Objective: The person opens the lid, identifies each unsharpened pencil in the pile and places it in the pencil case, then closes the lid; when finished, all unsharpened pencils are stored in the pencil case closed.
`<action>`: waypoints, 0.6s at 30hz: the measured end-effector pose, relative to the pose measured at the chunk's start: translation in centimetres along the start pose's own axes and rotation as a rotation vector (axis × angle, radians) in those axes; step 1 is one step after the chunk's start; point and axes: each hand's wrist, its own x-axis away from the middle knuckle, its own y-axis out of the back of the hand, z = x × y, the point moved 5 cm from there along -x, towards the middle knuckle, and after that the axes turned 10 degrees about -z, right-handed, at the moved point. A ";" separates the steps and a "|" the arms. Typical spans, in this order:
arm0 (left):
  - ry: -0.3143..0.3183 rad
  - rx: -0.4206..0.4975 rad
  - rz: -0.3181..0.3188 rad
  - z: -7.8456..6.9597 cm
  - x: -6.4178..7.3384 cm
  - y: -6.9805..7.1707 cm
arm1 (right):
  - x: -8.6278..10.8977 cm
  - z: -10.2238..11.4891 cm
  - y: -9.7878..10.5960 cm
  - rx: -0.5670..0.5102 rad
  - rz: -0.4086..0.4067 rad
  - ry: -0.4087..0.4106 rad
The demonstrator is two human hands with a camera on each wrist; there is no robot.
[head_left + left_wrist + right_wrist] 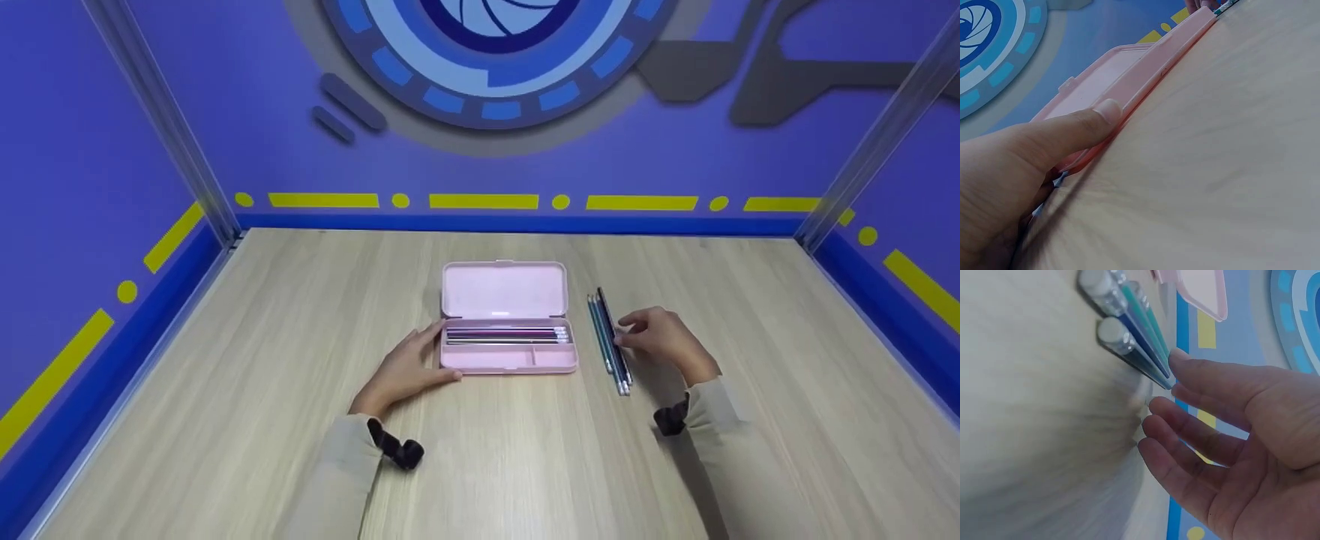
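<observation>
A pink pencil case point(510, 370) lies with its lid point(504, 289) raised at the back. Several pencils point(502, 335) with white eraser ends lie in its long rear compartment. My left hand point(405, 373) holds the case's left end, thumb on the front wall and fingers by the rear corner. In the left wrist view, the thumb point(1086, 126) rests along the case's front edge. Right of the case, several dark and teal pencils point(611, 345) lie in a loose bundle. My right hand point(664, 339) is beside them, fingers loosely bent, thumb and index tips right at the nearest pencil point(1134, 351).
Wood-grained table point(495, 465) under everything. Blue printed panels point(480, 172) with yellow marks stand along the back and both sides, joined by metal posts point(172, 120). A black strap-on camera point(401, 452) is on the left wrist, another point(670, 420) on the right.
</observation>
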 end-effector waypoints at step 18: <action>0.000 -0.009 0.003 -0.1 -0.1 0.0 | -0.3 -0.5 -0.2 0.002 0.001 -0.028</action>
